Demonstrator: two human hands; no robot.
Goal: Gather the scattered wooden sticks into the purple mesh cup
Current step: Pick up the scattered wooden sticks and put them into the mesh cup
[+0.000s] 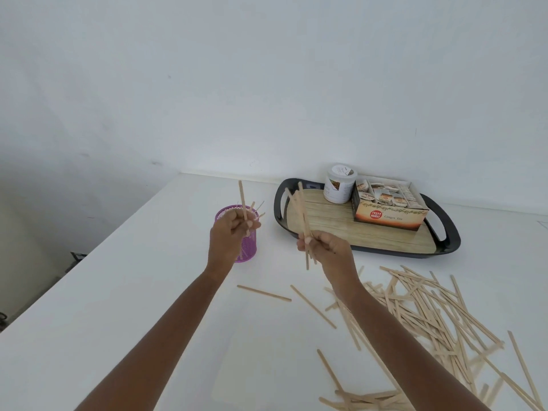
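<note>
The purple mesh cup stands on the white table, partly hidden behind my left hand. That hand pinches one wooden stick upright over the cup's mouth, where a few stick tips poke out. To the right, my right hand grips a small bundle of sticks held upright above the table. A large pile of scattered sticks lies at the right front, with single sticks lying nearer the middle.
A black tray with a wood-pattern floor sits at the back right, carrying a white jar and an open ginger tea box. The table's left edge runs diagonally past the cup. A white wall rises behind.
</note>
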